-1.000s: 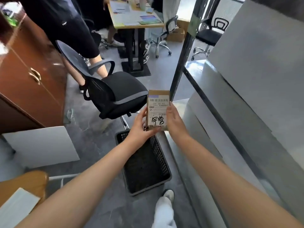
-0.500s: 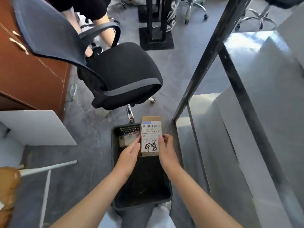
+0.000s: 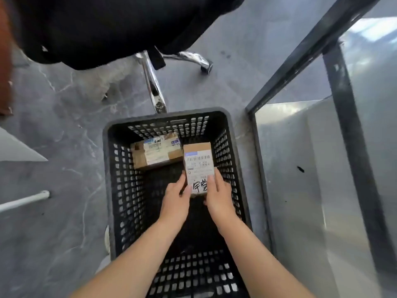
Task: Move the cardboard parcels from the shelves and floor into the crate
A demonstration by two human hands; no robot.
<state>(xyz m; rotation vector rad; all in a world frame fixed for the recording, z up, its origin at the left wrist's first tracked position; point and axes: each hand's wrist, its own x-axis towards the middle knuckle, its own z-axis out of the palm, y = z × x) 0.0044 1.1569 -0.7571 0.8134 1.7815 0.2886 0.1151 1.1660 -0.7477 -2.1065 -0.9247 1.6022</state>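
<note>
A black perforated plastic crate (image 3: 120, 190) stands on the grey floor below me. I hold a small cardboard parcel (image 3: 198, 164) with a white label and black handwriting inside the crate, near its right wall. My left hand (image 3: 175, 202) grips the parcel's lower left edge and my right hand (image 3: 218, 195) grips its lower right edge. A second, wider cardboard parcel (image 3: 155, 152) with a label lies at the crate's far end, just left of the held one.
A black office chair (image 3: 96, 24) with a chrome base (image 3: 154, 87) stands just beyond the crate. A metal shelf unit with a dark frame (image 3: 300, 61) and shiny panels (image 3: 300, 179) runs along the right. A white bar (image 3: 23, 201) lies at the left.
Both hands have lowered the parcel from chest height down into the crate, and my view has tipped down over the crate. The second parcel inside has come into view.
</note>
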